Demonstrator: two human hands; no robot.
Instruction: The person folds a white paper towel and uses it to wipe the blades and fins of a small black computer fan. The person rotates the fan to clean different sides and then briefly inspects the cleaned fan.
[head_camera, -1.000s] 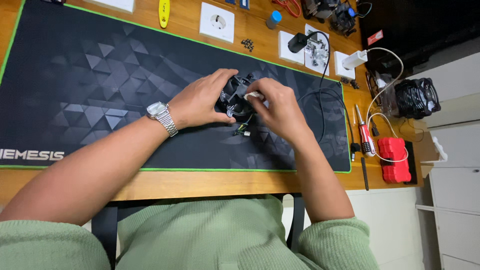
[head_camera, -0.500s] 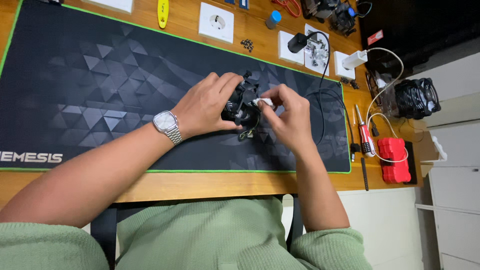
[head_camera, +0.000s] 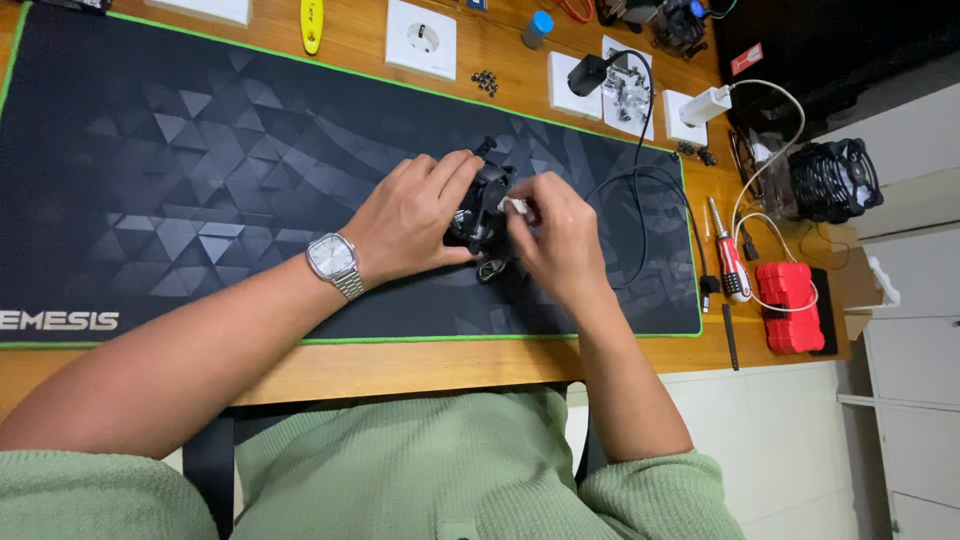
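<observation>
My left hand (head_camera: 415, 218), with a silver wristwatch on the wrist, grips a small black device (head_camera: 483, 205) held just above the dark desk mat (head_camera: 180, 190). My right hand (head_camera: 560, 235) pinches a small white piece (head_camera: 513, 206) against the device's right side. Most of the device is hidden by my fingers. A small black ring-shaped part (head_camera: 491, 269) lies on the mat just below the device.
A black cable (head_camera: 640, 190) loops over the mat's right end. Beyond the mat lie a yellow tool (head_camera: 312, 22), white wall sockets (head_camera: 421, 39), loose screws (head_camera: 486, 82), a red-handled screwdriver (head_camera: 730, 262), a red case (head_camera: 792, 305) and a black fan (head_camera: 830, 180).
Both hands and the device have shifted slightly up and to the right on the mat. My right fingers have drawn in closer around the white piece.
</observation>
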